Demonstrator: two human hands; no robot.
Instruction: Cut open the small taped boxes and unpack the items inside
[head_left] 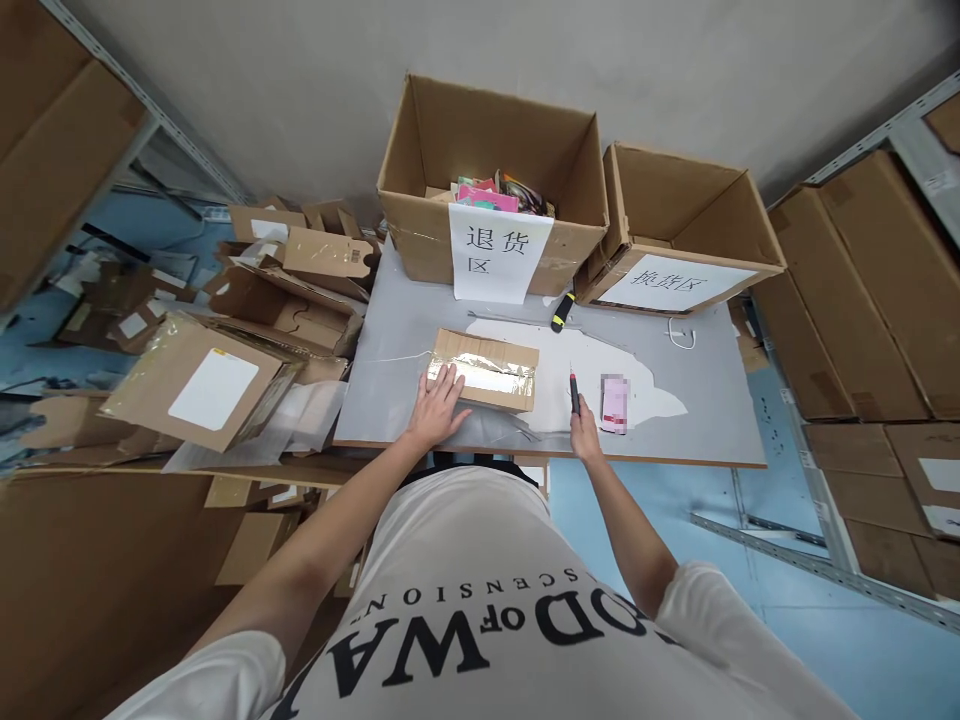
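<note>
A closed cardboard box [484, 345] with shiny clear tape across it lies on the grey table [390, 300]. Flat on its lower left corner rests my left hand [439, 408], fingers spread, part of the palm reaching onto the table. My right hand [585, 435] is closed around a slim black-handled tool [574, 392] with a red neck and thin pointed tip. That tip points away from me, to the right of the box and apart from it. Just right of the hand lies a pink item [615, 404], partly blurred out.
Behind stand two open cartons: a larger one [420, 235] containing colourful packages, and a smaller one [697, 220]. Near them lies a yellow-and-black tool [562, 312], beside a white cord loop [681, 333]. Used boxes [217, 385] pile up left; stacked cartons [862, 290] fill the right shelf.
</note>
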